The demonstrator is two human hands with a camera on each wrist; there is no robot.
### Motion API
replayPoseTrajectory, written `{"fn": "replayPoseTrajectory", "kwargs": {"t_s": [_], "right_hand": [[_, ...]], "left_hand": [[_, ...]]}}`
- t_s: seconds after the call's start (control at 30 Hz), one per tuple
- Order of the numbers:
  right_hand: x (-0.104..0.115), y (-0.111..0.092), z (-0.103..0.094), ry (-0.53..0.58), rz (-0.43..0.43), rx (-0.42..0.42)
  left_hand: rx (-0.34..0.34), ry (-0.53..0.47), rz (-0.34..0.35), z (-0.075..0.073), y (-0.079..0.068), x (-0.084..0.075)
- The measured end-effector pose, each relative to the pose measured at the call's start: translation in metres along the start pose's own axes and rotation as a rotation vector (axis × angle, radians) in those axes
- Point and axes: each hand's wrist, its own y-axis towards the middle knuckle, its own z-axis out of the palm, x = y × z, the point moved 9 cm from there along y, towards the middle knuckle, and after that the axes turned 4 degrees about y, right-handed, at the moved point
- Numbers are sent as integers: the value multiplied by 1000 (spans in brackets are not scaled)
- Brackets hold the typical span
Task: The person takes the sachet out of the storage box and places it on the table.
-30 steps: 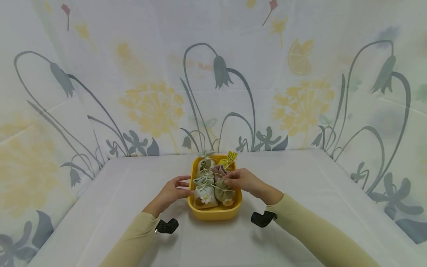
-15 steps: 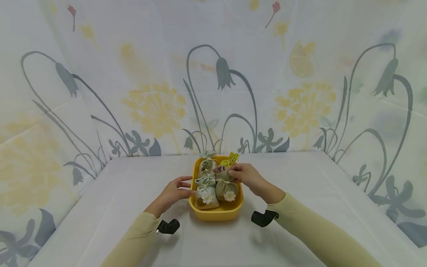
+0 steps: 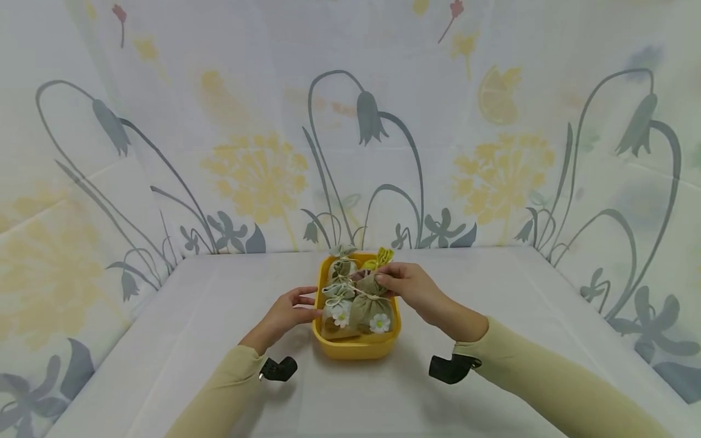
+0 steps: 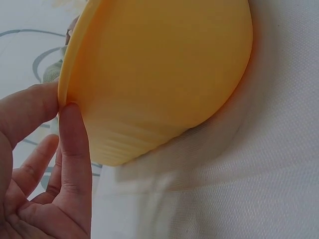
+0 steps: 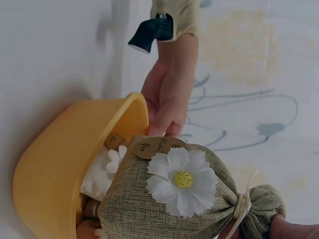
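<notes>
An olive burlap drawstring pouch with a white flower hangs tilted over the yellow tub. My right hand pinches its gathered neck above the cord. In the right wrist view the burlap pouch shows a small printed tag beside its flower, partly raised out of the tub. At the tub's left side, my left hand pinches the rim between thumb and finger; the left wrist view shows the thumb against the outer wall. A pale pouch with a white flower sits in the tub beside the burlap one.
Farther back in the tub are a grey-green pouch and a yellow pouch, with a mauve one mostly hidden. A white cloth covers the table. Behind it hangs a flower-printed curtain.
My right hand has lifted the burlap pouch slightly and tipped it, so its flower now faces forward. The pouch has shifted left over the pale one. My left hand stays at the rim.
</notes>
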Motion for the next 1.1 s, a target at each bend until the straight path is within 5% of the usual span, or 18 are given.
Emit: {"fn": "replayPoseTrajectory", "kwargs": {"t_s": [0.4,1.1], "right_hand": [[29,-29,-26,-21,-96,-39],[12,-39,-84,45,-121,-152]], "left_hand": [[-5,-18,12,-1,2,-5],[-9,11,-24,0,-3,2]]}}
